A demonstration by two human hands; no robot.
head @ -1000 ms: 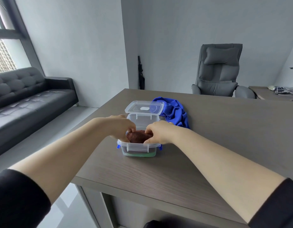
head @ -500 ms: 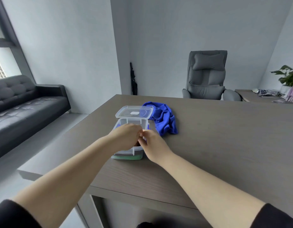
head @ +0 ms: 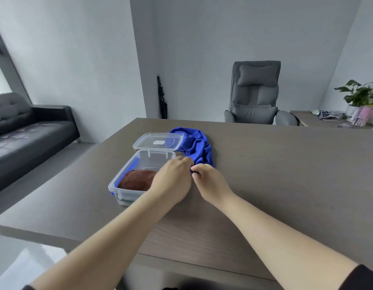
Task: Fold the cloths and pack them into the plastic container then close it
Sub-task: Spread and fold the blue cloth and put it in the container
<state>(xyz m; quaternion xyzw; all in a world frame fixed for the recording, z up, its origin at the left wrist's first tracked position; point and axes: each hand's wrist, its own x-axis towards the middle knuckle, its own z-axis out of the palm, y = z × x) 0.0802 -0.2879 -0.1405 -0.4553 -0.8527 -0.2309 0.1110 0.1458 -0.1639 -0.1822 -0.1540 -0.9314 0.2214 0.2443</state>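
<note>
A clear plastic container (head: 120,192) with blue clips stands open on the brown desk. A folded brown cloth (head: 137,181) lies inside its near half. The clear lid (head: 158,141) rests just behind the container. A crumpled blue cloth (head: 199,146) lies to the right of the lid. My left hand (head: 173,178) reaches across the container's right rim and pinches the blue cloth's near corner. My right hand (head: 210,183) pinches the same corner from the right. The two hands almost touch.
The desk (head: 286,174) stretches far to the right and ahead. A grey office chair (head: 255,95) stands behind it. A black sofa (head: 24,130) lines the left wall. A side desk with a potted plant (head: 361,97) and cables is at far right.
Both hands have left the brown cloth in the container and moved right to the blue cloth's near corner. The view has shifted, so the container now sits further left.
</note>
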